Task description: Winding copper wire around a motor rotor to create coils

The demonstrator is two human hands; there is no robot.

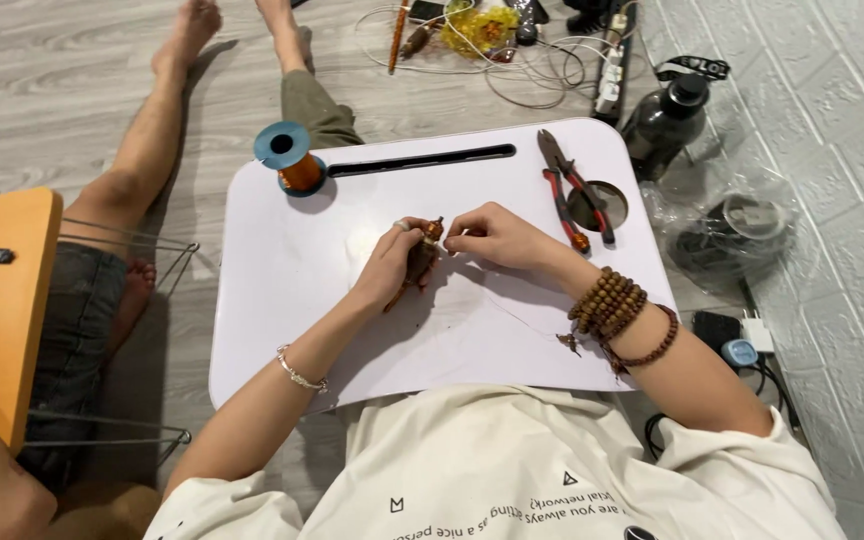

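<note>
In the head view, the left hand [392, 262] wraps its fingers around a small brown copper-wound coil piece [422, 255] over the white plastic lap tray [292, 300]. The right hand [492, 236] pinches thumb and forefinger just beside the piece's top. Beyond the fingers lie red-handled pliers [574, 190] and a blue spool of copper wire [290, 158].

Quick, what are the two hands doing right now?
Left hand: closed around a small brown wound part.
Right hand: fingers pinched together beside the part's top; whatever they pinch is too thin to see.
</note>
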